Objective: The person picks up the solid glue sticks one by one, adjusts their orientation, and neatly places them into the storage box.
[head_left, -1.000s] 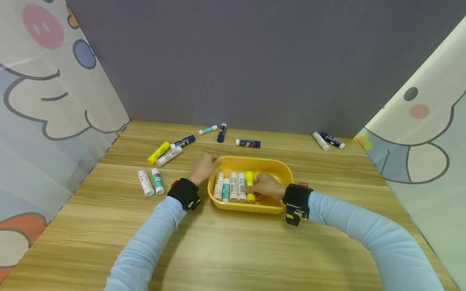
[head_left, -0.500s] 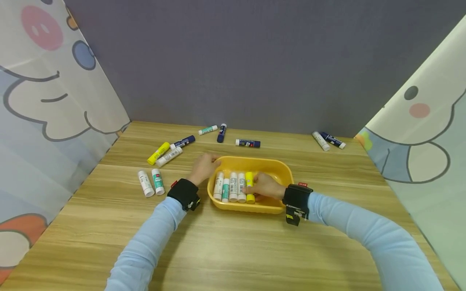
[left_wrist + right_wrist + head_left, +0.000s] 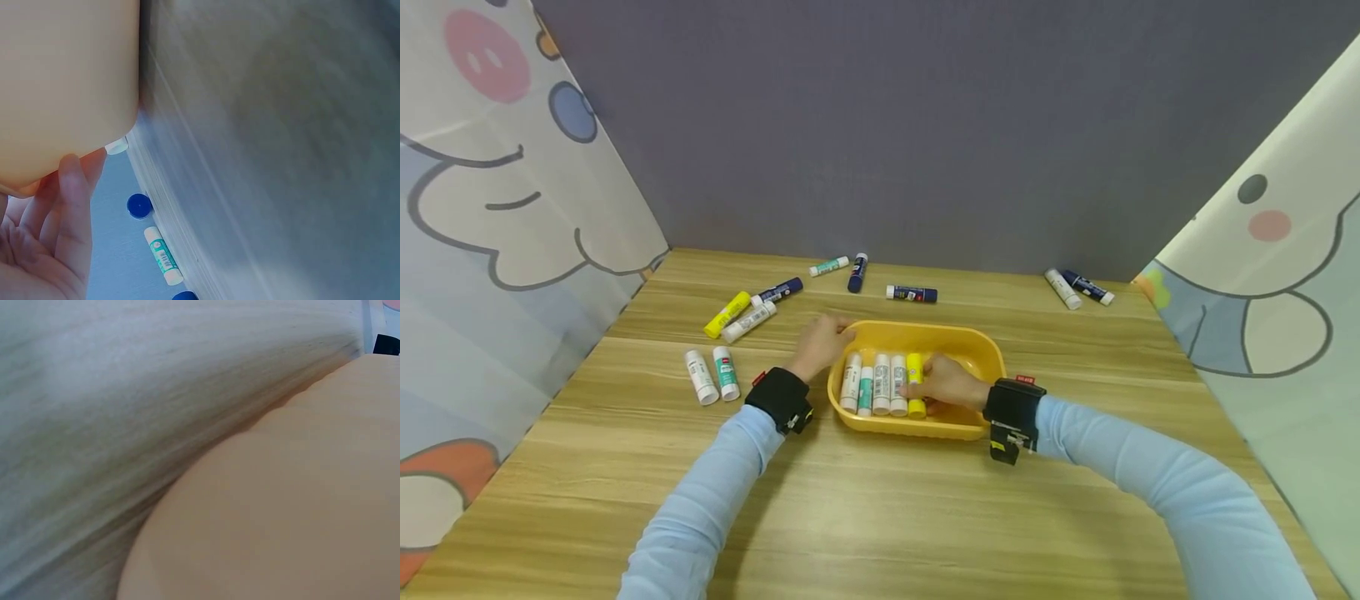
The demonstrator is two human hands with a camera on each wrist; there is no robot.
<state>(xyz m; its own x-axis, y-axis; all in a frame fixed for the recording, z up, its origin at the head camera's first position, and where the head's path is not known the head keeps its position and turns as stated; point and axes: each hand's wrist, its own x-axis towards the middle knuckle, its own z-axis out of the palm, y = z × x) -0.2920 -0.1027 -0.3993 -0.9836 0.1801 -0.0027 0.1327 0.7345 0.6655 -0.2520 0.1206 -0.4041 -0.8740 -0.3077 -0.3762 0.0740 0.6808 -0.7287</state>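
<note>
A yellow plastic basket [image 3: 925, 337] stands on the wooden table, also filling much of both wrist views. My left hand [image 3: 820, 346] holds its back left rim; in the left wrist view the fingers [image 3: 74, 194] press against the outer wall. Inside, my right hand [image 3: 951, 383] holds a yellow glue stick [image 3: 915, 375], its fingertips partly hidden. That stick lies at the right end of a row, beside a white glue stick [image 3: 898, 385]. Further left lie another white one [image 3: 882, 385], a short green-and-white one [image 3: 865, 392] and a white one [image 3: 851, 383].
Left of the basket are a white [image 3: 701, 377] and a green glue stick [image 3: 726, 373]. Behind these lies a cluster with a yellow one [image 3: 727, 314]. Blue glue sticks [image 3: 912, 294] and a small green one [image 3: 828, 267] lie along the grey back panel [image 3: 895, 142]. Two more [image 3: 1062, 289] lie far right.
Both hands stay practically where they were, the left at the basket rim and the right at the yellow glue stick. Only a slight shift of the head view shows.
</note>
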